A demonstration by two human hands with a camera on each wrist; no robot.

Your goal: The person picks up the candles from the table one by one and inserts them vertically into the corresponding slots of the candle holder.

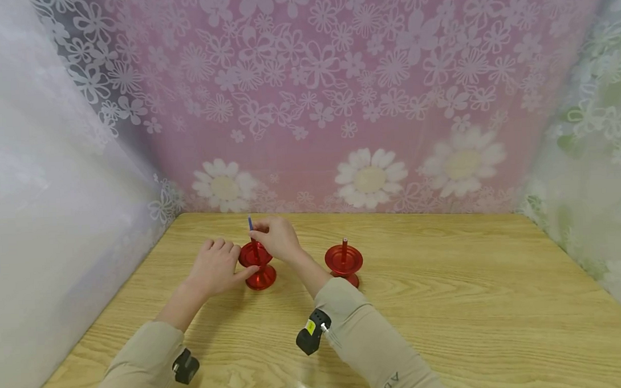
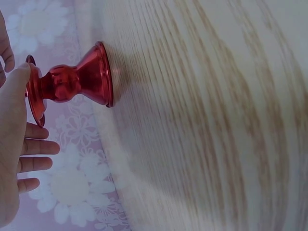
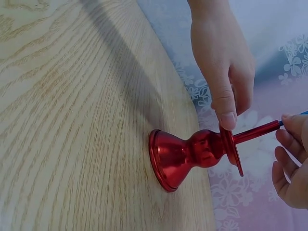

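Note:
A shiny red metal candle holder (image 1: 261, 278) stands upright on the table, with a flared base, a rounded stem and a shallow dish. My left hand (image 1: 215, 268) grips the dish's rim, thumb on the near side, fingers beyond it. From the dish rises a thin red tube (image 3: 255, 132). At the tube's upper end, my right hand (image 1: 278, 239) pinches a slim blue stick (image 1: 250, 223) between thumb and fingers. The stick's lower end meets the tube's top; how deep it goes in is hidden.
A matching red candle holder (image 1: 343, 260) stands to the right, its tube upright, partly behind my right forearm. The wood-grain table (image 1: 463, 291) extends to the right. A pink flowered sheet (image 1: 307, 103) hangs at the back; whitish sheets flank both sides.

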